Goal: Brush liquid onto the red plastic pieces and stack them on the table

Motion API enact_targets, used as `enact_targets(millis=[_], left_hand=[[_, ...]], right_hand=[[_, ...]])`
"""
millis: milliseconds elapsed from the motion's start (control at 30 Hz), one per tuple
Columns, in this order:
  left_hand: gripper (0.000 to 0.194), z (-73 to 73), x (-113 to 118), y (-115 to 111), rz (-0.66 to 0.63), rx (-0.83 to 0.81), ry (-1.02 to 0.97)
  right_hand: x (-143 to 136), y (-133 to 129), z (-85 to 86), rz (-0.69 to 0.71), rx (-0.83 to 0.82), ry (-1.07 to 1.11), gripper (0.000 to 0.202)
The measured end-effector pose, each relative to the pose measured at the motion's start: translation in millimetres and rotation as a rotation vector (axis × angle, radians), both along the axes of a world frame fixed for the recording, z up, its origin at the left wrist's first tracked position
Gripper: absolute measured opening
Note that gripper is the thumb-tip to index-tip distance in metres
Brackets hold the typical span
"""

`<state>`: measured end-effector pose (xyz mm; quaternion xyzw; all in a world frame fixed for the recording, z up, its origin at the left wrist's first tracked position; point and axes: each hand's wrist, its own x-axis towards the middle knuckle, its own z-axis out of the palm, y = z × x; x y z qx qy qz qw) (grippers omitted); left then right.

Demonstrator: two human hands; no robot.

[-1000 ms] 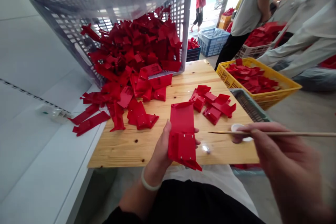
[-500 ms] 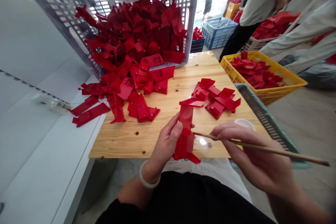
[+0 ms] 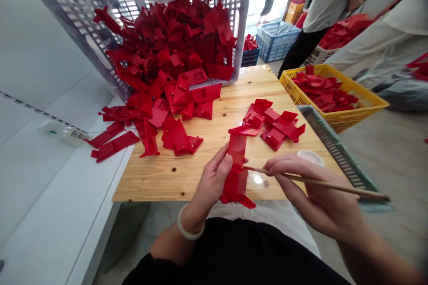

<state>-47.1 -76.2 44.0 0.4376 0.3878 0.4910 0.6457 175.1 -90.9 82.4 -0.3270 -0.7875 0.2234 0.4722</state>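
My left hand (image 3: 214, 180) is closed on a red plastic part (image 3: 236, 153), held upright over the front edge of the wooden table (image 3: 150, 182). Pinched in my right hand (image 3: 321, 191) is a thin wooden paintbrush (image 3: 321, 184), its reddish tip against the right side of the part, about halfway down. Just behind my right hand sits a small white dish (image 3: 310, 157), partly covered by it. A loose group of similar red parts (image 3: 276, 124) lies on the table beyond the held one.
A tipped grey crate (image 3: 245, 22) spills a heap of red parts (image 3: 174, 49) onto the table. A yellow crate (image 3: 374, 98) of red parts and a green crate (image 3: 341, 156) stand to the right. A person in a grey shirt (image 3: 326, 0) stands behind them.
My right hand has shifted slightly left, and the brush's back end has swung left and up. The brush tip stays at the part; my left hand has hardly moved.
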Motion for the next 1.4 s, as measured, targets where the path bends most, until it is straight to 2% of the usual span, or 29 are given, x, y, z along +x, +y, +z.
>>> enact_targets(millis=[200, 400, 500, 633, 733, 900, 1033, 1167, 1400], left_hand=[[0.061, 3.3, 2, -1, 0.011, -0.083, -0.029], [0.055, 4.3, 1, 1, -0.002, -0.133, -0.088], [0.064, -3.1, -2, 4, -0.036, -0.224, -0.165], [0.086, -17.9, -7, 12, -0.203, -0.376, -0.309], [0.088, -23.3, -7, 17, -0.254, -0.412, -0.390], [0.089, -23.0, -5, 18, -0.284, -0.453, -0.437], [0.089, -22.4, -6, 18, -0.250, -0.453, -0.427], [0.096, -21.0, -7, 19, -0.271, -0.430, -0.383], [0.094, -19.4, -5, 20, -0.292, -0.391, -0.398]], right_hand=[[1, 1, -9.1, -0.102, -0.119, 0.152, 0.027], [-3, 8, -11.6, -0.094, -0.250, 0.287, 0.014], [-7, 11, -11.1, -0.124, -0.315, 0.413, 0.012], [-14, 12, -17.4, -0.175, -0.390, 0.559, 0.009], [-21, 13, -23.0, -0.165, -0.418, 0.652, 0.005], [-26, 13, -24.8, -0.174, -0.434, 0.633, 0.006], [-24, 11, -24.9, -0.200, -0.435, 0.592, 0.009], [-21, 8, -24.4, -0.210, -0.454, 0.578, 0.009], [-21, 11, -18.4, -0.151, -0.389, 0.595, 0.008]])
